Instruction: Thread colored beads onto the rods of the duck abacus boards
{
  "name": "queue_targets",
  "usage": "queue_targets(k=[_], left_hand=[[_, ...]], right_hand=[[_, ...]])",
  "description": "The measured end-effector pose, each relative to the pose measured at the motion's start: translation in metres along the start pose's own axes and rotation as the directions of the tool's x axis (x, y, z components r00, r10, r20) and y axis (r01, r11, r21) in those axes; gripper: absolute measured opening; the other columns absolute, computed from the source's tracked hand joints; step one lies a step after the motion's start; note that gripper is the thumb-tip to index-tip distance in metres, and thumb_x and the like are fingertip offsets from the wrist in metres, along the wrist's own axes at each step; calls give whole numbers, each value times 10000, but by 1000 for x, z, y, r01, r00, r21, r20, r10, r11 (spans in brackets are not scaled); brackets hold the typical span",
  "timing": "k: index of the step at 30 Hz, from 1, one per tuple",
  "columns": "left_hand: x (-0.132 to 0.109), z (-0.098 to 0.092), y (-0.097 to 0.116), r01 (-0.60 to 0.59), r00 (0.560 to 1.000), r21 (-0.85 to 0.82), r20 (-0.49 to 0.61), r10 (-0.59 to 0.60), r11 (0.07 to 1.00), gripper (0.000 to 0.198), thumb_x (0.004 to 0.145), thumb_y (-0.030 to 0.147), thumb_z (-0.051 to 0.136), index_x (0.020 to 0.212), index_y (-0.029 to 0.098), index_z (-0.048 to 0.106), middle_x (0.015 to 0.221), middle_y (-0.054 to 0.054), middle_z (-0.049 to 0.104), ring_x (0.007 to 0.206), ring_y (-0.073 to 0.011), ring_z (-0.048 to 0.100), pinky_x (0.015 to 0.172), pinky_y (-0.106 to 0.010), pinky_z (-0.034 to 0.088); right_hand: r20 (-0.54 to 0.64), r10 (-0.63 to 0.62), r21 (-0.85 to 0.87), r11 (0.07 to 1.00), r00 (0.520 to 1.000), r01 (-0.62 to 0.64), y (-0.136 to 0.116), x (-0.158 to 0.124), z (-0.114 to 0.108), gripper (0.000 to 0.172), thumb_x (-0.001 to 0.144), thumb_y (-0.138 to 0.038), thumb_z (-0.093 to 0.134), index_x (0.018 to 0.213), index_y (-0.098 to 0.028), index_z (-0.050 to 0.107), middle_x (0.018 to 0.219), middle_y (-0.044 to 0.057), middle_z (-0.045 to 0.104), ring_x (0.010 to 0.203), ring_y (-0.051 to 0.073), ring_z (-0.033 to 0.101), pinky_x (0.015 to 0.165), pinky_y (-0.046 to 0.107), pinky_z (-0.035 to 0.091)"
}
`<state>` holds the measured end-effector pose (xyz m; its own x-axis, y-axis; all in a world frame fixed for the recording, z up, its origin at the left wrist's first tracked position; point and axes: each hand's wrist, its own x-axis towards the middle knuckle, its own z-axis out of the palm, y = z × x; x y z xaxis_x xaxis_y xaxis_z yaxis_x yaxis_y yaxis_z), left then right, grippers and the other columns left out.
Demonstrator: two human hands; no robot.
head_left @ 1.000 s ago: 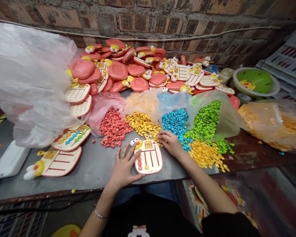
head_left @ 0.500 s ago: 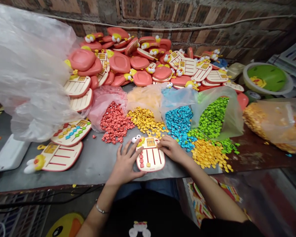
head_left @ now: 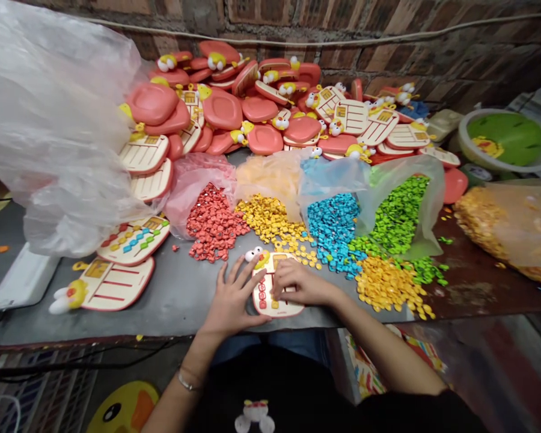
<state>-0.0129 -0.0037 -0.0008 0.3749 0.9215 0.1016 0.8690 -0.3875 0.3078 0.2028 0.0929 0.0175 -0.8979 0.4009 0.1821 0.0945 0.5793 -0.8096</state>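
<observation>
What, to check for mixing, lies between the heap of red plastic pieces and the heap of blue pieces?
Yellow pieces lie there, in the head view.

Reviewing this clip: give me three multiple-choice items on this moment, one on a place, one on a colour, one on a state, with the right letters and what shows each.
1. Which pile lies directly between the red pieces and the blue pieces?
A) yellow pieces
B) green pieces
C) white pieces

2. What colour are the backs of the boards piled by the brick wall?
A) blue
B) green
C) coral

3. What is the right hand doing?
A) digging in the blue pieces
B) lying over the board in front of the person
C) holding a plastic bag

Answers: 1 A, the yellow pile sits between the other two. 2 C, the upturned backs show coral. 3 B, its fingers cover the board's upper part.
</observation>
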Motion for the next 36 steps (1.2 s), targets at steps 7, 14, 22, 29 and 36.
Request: queue_targets(k=[7,14,22,29,36], left_hand=[[0,-1,0,5,1000,0,11,-5,1000,888,694,635,687,1457,289,392,1585,-70,248,1443,-365,197,1150,-566,75],[0,1,-1,-12,1000,15,-15,13,1000,851,720,641,658,1448,283,403,1585,-67,248,1447,-360,187,1144,-562,87],[0,1,-1,-19,1000,-1,-24,19,1000,849,722,640,655,1446,273,409,1577,-82,267,1440,-367,204,1143,-562,88],[0,-1,2,-5,1000,14,-13,5,1000,886,685,636,693,1444,274,413,1575,-72,275,1434,-380,203,1134,-573,123],[0,0,2,20,1000,16,-11,-19,1000,891,691,632,692,1459,304,382,1586,-40,248,1437,-376,188,1135,-573,119]], right_hand=[[-396,160,-209,943,904,-258,27,12,-36,150,928,-220,547,926,-195,695,958,82,676,936,215,603,858,370,468],[-347,121,-585,748,930,-316,54,25,-41,158,907,-144,544,889,-178,698,942,109,658,878,229,573,773,351,472],[-437,16,-358,914,899,-190,20,-23,-27,117,941,-212,547,926,-207,663,928,66,697,912,212,619,827,367,498],[-428,-18,-470,858,903,-206,25,-26,-9,164,943,-196,525,859,-200,666,908,83,660,889,220,571,797,387,489],[-425,-22,-473,858,905,-201,18,-26,-7,180,944,-180,516,839,-187,662,892,91,645,870,220,550,763,366,483]])
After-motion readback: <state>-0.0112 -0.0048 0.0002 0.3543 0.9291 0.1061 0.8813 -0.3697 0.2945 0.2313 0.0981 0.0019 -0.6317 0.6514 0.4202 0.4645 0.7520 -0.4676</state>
